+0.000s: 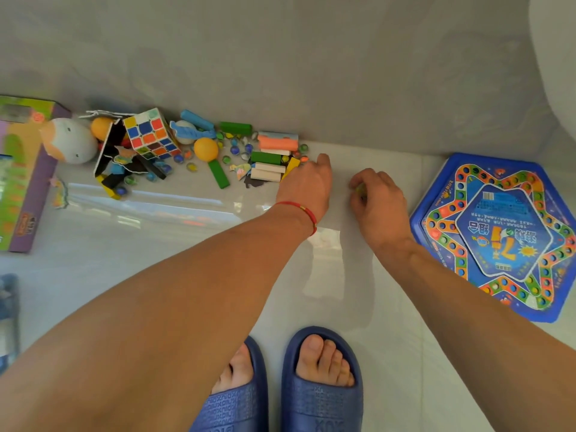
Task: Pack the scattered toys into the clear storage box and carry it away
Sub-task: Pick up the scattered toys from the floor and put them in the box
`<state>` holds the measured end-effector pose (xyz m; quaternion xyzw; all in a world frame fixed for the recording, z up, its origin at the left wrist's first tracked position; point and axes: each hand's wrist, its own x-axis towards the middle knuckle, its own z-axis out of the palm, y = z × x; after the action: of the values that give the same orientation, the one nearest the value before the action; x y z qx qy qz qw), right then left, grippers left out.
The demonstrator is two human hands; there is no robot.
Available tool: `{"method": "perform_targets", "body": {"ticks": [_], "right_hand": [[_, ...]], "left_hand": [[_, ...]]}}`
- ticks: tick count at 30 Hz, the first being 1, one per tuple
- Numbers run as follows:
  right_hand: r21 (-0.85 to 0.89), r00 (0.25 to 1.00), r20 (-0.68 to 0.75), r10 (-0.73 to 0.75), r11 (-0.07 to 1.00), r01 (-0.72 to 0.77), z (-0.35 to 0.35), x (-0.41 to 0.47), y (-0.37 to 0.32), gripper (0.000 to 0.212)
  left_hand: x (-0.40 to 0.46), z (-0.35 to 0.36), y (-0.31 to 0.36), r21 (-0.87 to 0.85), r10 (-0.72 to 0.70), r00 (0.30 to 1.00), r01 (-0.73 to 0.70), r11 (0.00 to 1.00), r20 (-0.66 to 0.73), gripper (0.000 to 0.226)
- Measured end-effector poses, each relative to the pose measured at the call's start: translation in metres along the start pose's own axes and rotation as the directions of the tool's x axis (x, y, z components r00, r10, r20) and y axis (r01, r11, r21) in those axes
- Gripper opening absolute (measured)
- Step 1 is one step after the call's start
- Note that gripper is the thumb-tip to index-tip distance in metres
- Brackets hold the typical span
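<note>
Head view: I am crouching over a glossy pale floor (156, 244). My left hand (307, 185) is reaching flat, fingers relaxed, touching the yellow block (291, 166) at the edge of the toy pile: wooden blocks (268, 157), glass marbles (237, 149), an orange ball (205, 148), a puzzle cube (151, 134). My right hand (374, 194) is curling round a small marble (361, 189). A blue hexagonal game board (498, 235) is lying just right. The clear box is out of view.
</note>
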<state>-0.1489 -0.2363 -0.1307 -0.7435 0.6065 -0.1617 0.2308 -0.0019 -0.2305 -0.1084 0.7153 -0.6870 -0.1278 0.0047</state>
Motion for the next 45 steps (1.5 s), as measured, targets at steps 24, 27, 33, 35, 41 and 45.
{"method": "perform_targets", "body": {"ticks": [24,27,33,35,41,45], "right_hand": [[-0.151,0.914,0.232,0.332,0.941,-0.304,0.031,0.03,-0.087,0.048],[-0.14,0.909,0.233,0.346,0.937,-0.321,0.028,0.023,-0.081,0.044],[-0.178,0.914,0.208,0.348,0.932,-0.314,0.025,0.008,-0.085,0.048],[-0.198,0.921,0.197,0.337,0.933,-0.299,0.026,0.008,-0.087,0.053],[-0.22,0.915,0.263,0.306,0.943,-0.252,0.024,0.002,-0.087,0.046],[0.361,0.776,0.435,0.458,0.7,-0.616,0.008,0.001,-0.085,0.035]], "left_hand": [[-0.044,-0.012,-0.108,-0.197,-0.141,0.944,0.084,0.977,-0.298,0.024],[-0.045,-0.006,-0.11,-0.077,-0.027,0.95,0.003,0.997,-0.31,0.026],[-0.052,0.003,-0.108,0.012,0.043,0.937,-0.041,0.999,-0.346,0.013],[-0.057,0.005,-0.104,0.034,0.06,0.934,-0.052,0.998,-0.353,0.017],[-0.074,0.016,-0.104,0.074,0.122,0.923,-0.102,0.992,-0.366,0.016],[-0.079,0.017,-0.106,0.108,0.201,0.905,-0.173,0.979,-0.374,0.028]]}}
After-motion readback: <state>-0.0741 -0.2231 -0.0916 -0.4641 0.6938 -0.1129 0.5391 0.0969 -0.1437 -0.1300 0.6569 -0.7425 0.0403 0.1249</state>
